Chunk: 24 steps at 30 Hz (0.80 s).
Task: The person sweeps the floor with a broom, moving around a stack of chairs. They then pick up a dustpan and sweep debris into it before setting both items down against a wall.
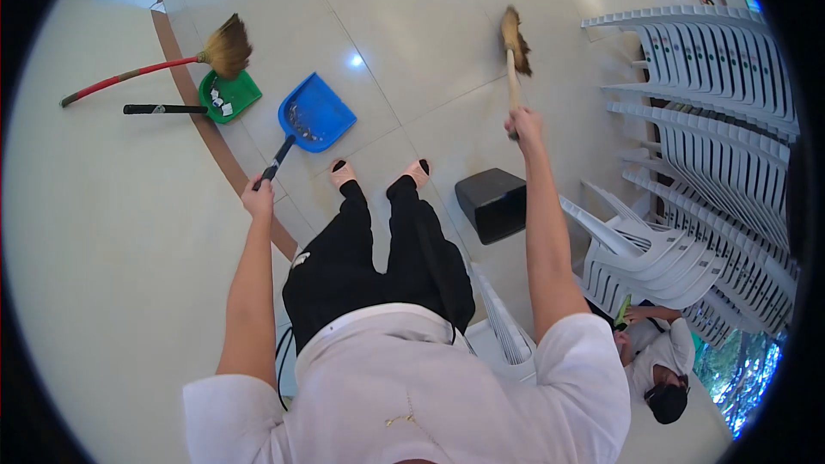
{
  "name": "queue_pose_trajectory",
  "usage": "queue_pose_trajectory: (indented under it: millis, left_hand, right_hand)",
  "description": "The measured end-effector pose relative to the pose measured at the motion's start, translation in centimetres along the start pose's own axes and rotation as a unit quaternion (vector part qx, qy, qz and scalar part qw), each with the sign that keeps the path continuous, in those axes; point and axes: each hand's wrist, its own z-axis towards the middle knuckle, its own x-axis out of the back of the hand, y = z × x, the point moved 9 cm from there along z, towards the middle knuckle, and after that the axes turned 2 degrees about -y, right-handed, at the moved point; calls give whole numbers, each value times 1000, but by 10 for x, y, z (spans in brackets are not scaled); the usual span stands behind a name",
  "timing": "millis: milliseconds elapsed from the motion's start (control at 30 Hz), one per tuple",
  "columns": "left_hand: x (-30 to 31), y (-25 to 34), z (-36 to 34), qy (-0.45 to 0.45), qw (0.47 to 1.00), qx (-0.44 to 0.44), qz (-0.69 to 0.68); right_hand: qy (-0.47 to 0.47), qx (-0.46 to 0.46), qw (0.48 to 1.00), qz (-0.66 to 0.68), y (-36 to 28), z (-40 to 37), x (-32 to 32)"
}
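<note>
My left hand is closed round the black handle of a blue dustpan, whose pan holds grey dust and bits of debris. On the other side, my right hand grips the pale handle of a broom with brown bristles, its head out ahead over the tiled floor. Left of the blue dustpan lies a green dustpan with white scraps inside. Beside it is a second broom with a red handle and straw bristles.
A black bin stands on the floor to the right of my feet. Stacks of white plastic chairs line the right side. A seated person in a white shirt is at the lower right. A brown edge strip runs along the left.
</note>
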Motion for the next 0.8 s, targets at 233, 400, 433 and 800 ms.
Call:
queue_pose_trajectory:
  millis: [233, 400, 433, 800]
  left_hand:
    - [55, -27, 26, 107, 991, 51, -69]
    - [56, -28, 46, 111, 991, 36, 65]
    - [52, -23, 44, 112, 985, 14, 134]
    - [111, -61, 79, 113, 989, 70, 70]
  right_hand:
    - [-90, 103, 948, -288, 15, -12, -152]
    - [-235, 129, 897, -351, 72, -148, -176]
    - [-264, 59, 910, -314, 61, -189, -178]
    - [-212, -254, 944, -9, -12, -321, -45]
